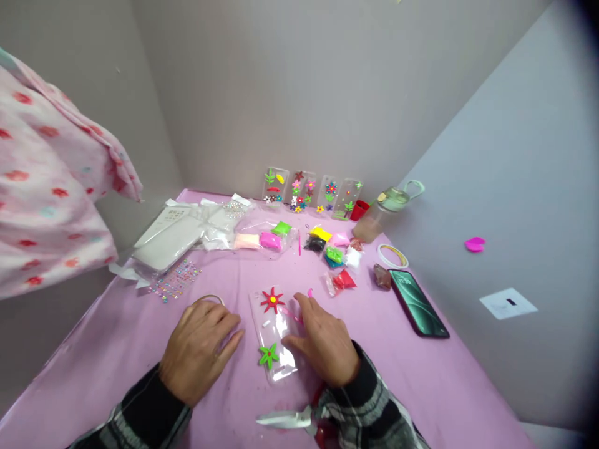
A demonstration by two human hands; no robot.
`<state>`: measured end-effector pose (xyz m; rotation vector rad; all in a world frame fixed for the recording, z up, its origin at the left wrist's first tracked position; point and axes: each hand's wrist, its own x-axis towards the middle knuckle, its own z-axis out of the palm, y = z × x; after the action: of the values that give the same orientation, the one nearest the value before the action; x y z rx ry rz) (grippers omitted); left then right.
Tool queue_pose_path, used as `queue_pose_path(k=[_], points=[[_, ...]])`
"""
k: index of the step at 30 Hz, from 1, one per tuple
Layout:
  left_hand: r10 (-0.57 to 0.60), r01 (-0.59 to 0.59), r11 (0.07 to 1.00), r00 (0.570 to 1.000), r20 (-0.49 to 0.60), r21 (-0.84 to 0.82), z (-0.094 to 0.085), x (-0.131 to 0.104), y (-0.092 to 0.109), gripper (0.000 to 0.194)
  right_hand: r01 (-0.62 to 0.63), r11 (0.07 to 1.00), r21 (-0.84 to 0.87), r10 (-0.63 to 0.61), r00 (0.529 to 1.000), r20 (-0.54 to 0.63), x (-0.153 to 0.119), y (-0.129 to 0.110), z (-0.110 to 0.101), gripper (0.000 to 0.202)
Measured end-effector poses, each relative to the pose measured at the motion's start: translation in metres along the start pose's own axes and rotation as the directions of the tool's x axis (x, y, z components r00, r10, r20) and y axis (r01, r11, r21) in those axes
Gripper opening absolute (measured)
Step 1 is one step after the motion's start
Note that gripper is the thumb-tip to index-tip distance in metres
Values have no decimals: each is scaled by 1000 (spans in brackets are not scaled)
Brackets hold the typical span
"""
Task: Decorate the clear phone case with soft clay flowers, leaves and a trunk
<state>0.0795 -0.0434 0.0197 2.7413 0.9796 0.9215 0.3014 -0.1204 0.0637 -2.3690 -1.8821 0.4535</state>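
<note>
A clear phone case (259, 317) lies on the pink-covered table between my hands. A red flower (272, 300) with a yellow centre is at its far end, and a green flower (268, 356) sits at its near end. My right hand (325, 340) rests over the case's right side, thumb and index finger apart. A thin pink stick (291, 315) runs from the case toward its fingers; its other end is hidden. Left of the case, my left hand (201, 349) lies on the table, fingers loosely bent, thumb apart. Scissors (285, 419) lie near my right sleeve.
Decorated cases (303, 192) lean against the back wall. Clay packets (321, 234) lie in front of them. A bottle (379, 215), tape roll (393, 256) and phone (418, 302) stand or lie right. Packaged cases (171, 240) and gem stickers (175, 280) are left, below hanging cloth (56, 181).
</note>
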Motion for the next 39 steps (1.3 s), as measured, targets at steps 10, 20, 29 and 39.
queue_pose_path(k=[10,20,29,39], points=[[-221,255,946,959,179,-201,2,12,28,18,32,996,86,-27,998,-58,2,-4,5,60],[-421,559,528,826,375,-639,8,34,21,23,30,966,257,4,991,-130,9,-1,14,78],[-443,535,140,786,431,-833,-1,60,40,31,94,316,944,141,979,-145,22,11,14,76],[-446,515,-63,752,486,-855,5,41,46,32,14,-76,997,-8,1000,-15,23,-4,20,55]])
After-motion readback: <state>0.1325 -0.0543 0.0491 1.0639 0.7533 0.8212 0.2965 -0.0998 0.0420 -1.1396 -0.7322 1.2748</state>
